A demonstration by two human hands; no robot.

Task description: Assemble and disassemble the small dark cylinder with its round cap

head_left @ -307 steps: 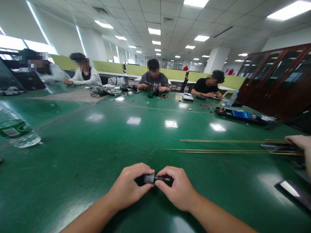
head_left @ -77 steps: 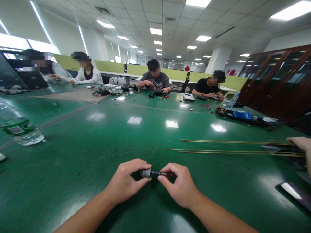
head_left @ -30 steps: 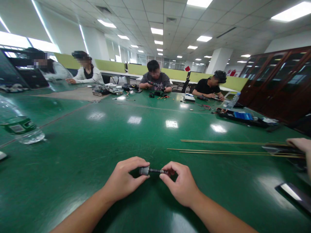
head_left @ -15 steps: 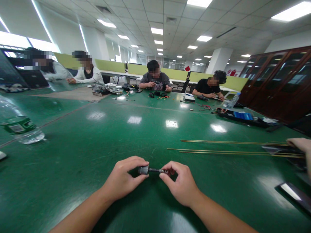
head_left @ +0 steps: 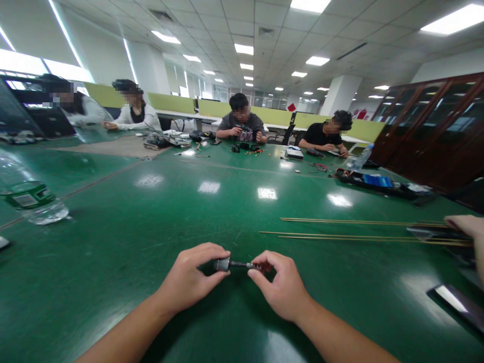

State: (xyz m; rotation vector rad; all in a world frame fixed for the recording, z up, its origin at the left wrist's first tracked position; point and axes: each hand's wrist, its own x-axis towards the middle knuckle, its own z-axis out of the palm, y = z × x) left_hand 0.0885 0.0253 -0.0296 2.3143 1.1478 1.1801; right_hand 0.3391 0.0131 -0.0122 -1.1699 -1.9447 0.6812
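Now right hand [head_left: 282, 283] farther from grey cylinder [head_left: 222, 264] than earlier.

The room, bright throughout as I stand in it: ceiling panels [head_left: 244, 49] glow white from 11 to 2 o'clock; windows [head_left: 22, 63] add daylight at 10. The glossy tabletop [head_left: 215, 219] mirrors glare. Soft shadow lies at 6. Wide-angle distortion stretches the bottle [head_left: 28, 196] at 9; far partitions [head_left: 268, 112] look soft.

I pinch a small grey cylinder [head_left: 222, 264] in my left hand [head_left: 189, 275]; its slim black shaft [head_left: 238, 264] runs nearly level toward three o'clock, its end partly hidden by my right hand [head_left: 282, 283].
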